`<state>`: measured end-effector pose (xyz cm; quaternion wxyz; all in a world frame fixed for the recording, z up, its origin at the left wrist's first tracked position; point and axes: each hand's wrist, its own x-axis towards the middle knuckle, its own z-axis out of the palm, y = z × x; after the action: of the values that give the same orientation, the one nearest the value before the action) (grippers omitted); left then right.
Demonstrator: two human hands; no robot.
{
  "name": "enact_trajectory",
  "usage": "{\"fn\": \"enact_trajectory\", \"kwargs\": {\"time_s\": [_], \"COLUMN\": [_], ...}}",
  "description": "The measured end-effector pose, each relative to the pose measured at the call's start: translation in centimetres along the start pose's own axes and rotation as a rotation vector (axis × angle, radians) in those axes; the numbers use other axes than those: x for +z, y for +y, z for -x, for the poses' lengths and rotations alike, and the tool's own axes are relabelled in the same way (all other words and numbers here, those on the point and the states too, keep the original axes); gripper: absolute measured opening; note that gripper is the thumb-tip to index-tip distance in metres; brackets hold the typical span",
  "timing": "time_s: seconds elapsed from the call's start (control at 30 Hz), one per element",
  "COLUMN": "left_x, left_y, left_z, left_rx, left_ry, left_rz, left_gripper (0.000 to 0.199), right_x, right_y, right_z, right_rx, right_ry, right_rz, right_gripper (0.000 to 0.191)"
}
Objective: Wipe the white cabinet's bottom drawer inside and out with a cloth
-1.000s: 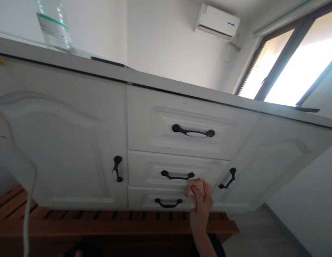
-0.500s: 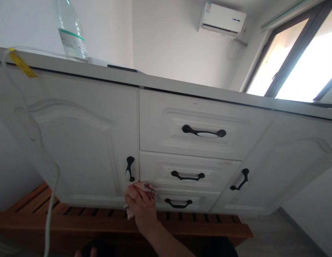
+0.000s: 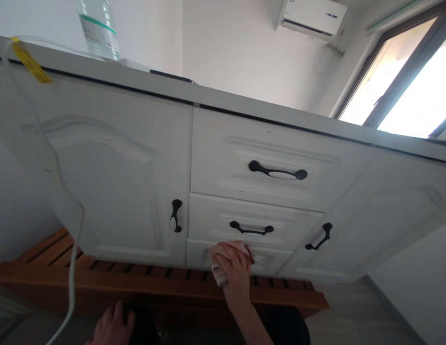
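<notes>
At bottom drawer (image 3: 271, 259), right hand (image 3: 236, 274) clutching cloth (image 3: 218, 273), left hand (image 3: 113, 327) unclenched, yellow tag (image 3: 31, 62) illegible

The cloth (image 3: 219, 275) in the right hand (image 3: 233, 263) is pale pink with some red. Behind this grip, the cabinet (image 3: 216, 158) is white, and the handle (image 3: 257, 233) just above has black colour. Below the grip, the bench (image 3: 165, 286) is orange-brown.

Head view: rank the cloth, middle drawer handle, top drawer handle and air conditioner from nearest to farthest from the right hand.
1. Cloth, in the right hand
2. Middle drawer handle, just above the hand
3. Top drawer handle, higher up
4. Air conditioner, at the picture's upper right
</notes>
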<state>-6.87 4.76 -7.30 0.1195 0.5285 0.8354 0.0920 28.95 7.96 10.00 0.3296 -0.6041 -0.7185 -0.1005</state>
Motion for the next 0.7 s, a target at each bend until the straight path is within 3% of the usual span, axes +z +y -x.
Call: {"fn": "enact_trajectory", "kwargs": {"time_s": [0.1,0.27,0.33,0.5,0.7], "left_x": [-1.6,-2.1,-1.8,-1.6,-1.8], "left_y": [2.3,3.2,2.9,2.1,2.1], "left_z": [0.8,1.6,2.2,3.4,3.9], "left_rx": [0.03,0.02,0.044,0.083,0.087], "left_ry": [-0.035,-0.08,-0.045,-0.003,0.002], "left_rz": [-0.042,-0.066,-0.074,-0.062,-0.052], "left_gripper": [0.059,0.064,0.067,0.066,0.066], "right_x": [-2.1,-2.0,-2.0,-3.7,-4.7], "right_y": [1.9,2.7,2.5,2.3,2.1], "right_z": [1.7,3.7,3.1,-0.6,-2.5], "right_rx": [0.14,0.222,0.242,0.215,0.212], "right_ry": [0.04,-0.006,-0.088,-0.439,-0.531], "right_rz": [-0.007,-0.027,-0.01,0.06,0.125], "right_gripper": [0.051,0.049,0.049,0.033,0.02]}}
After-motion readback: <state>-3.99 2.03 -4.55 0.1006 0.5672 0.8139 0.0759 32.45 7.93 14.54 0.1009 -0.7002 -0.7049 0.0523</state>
